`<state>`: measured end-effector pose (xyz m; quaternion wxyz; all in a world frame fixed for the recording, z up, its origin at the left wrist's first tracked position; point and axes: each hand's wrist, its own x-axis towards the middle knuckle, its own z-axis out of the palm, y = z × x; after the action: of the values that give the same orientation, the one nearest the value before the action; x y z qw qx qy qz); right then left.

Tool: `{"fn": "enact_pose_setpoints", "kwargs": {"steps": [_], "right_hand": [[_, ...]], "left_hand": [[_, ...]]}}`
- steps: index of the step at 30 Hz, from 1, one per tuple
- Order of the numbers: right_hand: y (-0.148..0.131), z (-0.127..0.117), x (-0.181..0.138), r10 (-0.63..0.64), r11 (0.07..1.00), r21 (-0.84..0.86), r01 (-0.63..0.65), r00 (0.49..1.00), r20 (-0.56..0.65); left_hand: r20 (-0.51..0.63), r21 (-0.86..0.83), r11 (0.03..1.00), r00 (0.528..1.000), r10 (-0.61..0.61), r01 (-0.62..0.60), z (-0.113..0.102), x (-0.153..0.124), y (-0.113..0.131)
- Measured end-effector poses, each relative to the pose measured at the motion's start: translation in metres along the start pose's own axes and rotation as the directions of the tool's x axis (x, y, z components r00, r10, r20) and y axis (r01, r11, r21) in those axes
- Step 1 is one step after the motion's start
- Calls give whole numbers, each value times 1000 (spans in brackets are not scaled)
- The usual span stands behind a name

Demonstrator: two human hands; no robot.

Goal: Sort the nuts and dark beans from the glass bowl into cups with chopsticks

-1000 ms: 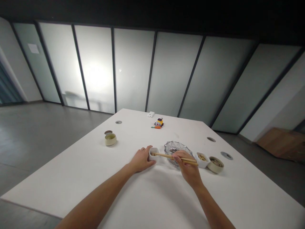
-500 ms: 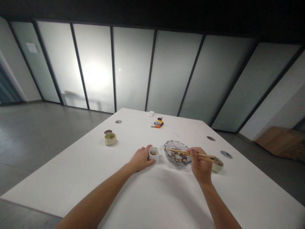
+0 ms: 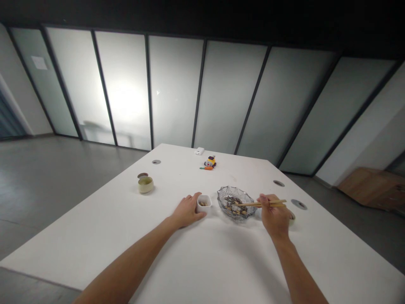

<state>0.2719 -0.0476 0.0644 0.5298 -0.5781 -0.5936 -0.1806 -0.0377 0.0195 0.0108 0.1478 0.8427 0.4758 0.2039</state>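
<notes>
With thumb and fingers around its left side, my left hand (image 3: pixel 188 211) holds a small white cup (image 3: pixel 204 208) on the table. A few tan, nut-like pieces (image 3: pixel 203 204) lie inside the cup. My right hand (image 3: pixel 274 216) grips a pair of wooden chopsticks (image 3: pixel 253 204), whose tips are over the clear glass bowl (image 3: pixel 228 213). Dark seeds and pale pieces (image 3: pixel 236 207) fill the bottom of that bowl; whether the tips pinch one I cannot tell. Behind my right hand, a pale green container (image 3: pixel 292 219) is mostly hidden.
A pale green tin (image 3: pixel 146 185) stands at left with a round lid (image 3: pixel 142 175) behind it. Farther back on the white table (image 3: pixel 177 257) are a toy car (image 3: pixel 210 161), a toy carrot (image 3: pixel 206 168) and a white box-like device (image 3: pixel 199 150). Round cable holes (image 3: pixel 299 204) sit near the edges.
My right hand has moved right, drawing the chopstick tips from the bowl's left rim to above its middle. My left hand stays on the cup.
</notes>
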Motion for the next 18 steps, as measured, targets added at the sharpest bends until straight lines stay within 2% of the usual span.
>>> {"fn": "enact_pose_setpoints", "kwargs": {"steps": [12, 18], "right_hand": [[7, 5, -2, -42, 998, 39, 41, 999, 28], [11, 8, -2, -55, 997, 62, 49, 993, 105]], "left_hand": [[9, -5, 1000, 1000, 5, -5, -3, 0, 3], [27, -4, 1000, 1000, -11, 11, -6, 0, 6]]}}
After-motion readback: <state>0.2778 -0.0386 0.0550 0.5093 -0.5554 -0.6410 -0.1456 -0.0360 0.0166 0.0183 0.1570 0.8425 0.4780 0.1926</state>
